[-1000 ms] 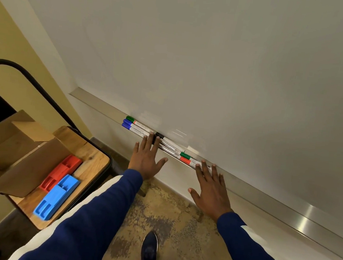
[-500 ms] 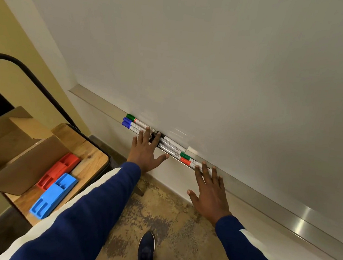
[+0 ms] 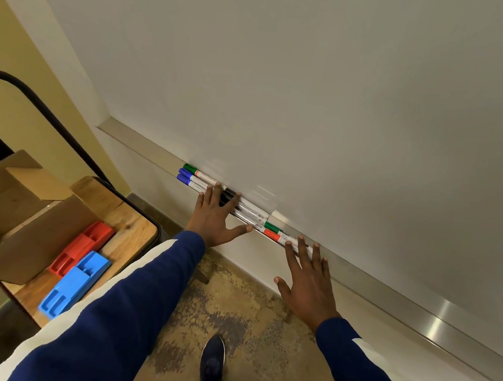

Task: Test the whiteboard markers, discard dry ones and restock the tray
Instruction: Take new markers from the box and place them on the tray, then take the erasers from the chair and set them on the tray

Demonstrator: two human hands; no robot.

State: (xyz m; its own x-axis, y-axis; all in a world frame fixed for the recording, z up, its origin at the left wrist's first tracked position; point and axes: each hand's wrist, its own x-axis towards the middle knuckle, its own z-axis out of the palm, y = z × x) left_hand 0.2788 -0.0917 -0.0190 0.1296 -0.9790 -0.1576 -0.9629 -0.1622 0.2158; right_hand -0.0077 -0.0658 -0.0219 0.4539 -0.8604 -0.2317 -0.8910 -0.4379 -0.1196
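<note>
Both hands lie flat with fingers [image 3: 209,198] spread: the left hand [image 3: 213,222] over the middle of the whiteboard markers [image 3: 252,214] lined along the aluminium tray [image 3: 402,303] beneath the whiteboard [image 3: 314,104], the right hand [image 3: 309,283] at their right end. A careless sweep could roll markers off the narrow tray onto the floor [image 3: 232,311]. Fingers cover several barrels, so the count, perhaps six, is uncertain.

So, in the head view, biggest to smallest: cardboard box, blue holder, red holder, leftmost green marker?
1. Cardboard box.
2. Blue holder and red holder look alike; blue lies nearer, so unranked.
3. Leftmost green marker.
</note>
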